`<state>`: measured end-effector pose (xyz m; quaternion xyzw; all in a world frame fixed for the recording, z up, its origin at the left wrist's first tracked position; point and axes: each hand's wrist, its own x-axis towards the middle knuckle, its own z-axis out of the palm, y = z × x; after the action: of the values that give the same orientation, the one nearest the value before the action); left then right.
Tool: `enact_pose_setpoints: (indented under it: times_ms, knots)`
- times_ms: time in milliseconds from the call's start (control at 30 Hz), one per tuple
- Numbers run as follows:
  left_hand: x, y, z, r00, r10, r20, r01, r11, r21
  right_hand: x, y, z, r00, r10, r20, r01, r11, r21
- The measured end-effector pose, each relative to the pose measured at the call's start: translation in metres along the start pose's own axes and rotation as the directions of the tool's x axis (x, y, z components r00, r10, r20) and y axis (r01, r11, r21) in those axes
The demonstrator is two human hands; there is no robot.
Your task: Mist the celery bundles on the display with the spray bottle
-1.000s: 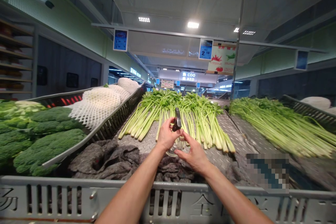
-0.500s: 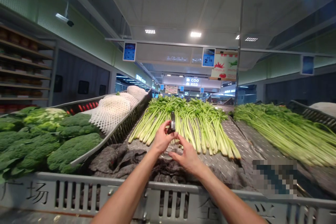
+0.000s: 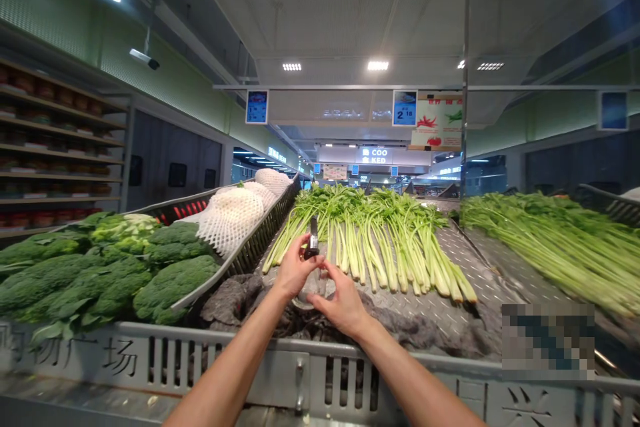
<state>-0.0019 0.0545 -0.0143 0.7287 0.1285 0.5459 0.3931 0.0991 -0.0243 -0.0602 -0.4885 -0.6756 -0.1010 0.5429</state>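
A slim dark handle (image 3: 313, 238) stands upright at the centre of the view, pinched in the left hand (image 3: 293, 268), whose fingers are curled around it. The right hand (image 3: 340, 303) is half open, holding nothing that shows, just beside a clear curved piece (image 3: 311, 287) below the handle. Celery (image 3: 373, 240) lies at 12 o'clock on diamond-plate steel (image 3: 430, 313), with broccoli (image 3: 170, 287) at 9 o'clock.

The left hand (image 3: 293, 270) pinches a small dark tool (image 3: 313, 239) upright, the right hand (image 3: 343, 307) just beside it, above celery stalks (image 3: 380, 247)
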Motion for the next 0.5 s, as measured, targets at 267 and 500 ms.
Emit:
enact_pose_setpoints:
  times_ms: [267, 500]
  knots:
    - [-0.002, 0.007, 0.011, 1.000, -0.022, 0.017, 0.023, 0.999, -0.043, -0.004, 0.000, -0.009, 0.999, -0.032, -0.030, 0.031, 0.999, -0.033]
    - [0.000, 0.021, 0.021, 1.000, 0.024, 0.019, -0.024, 1.000, -0.001, -0.009, -0.004, -0.021, 0.997, -0.009, -0.076, 0.003, 0.997, -0.082]
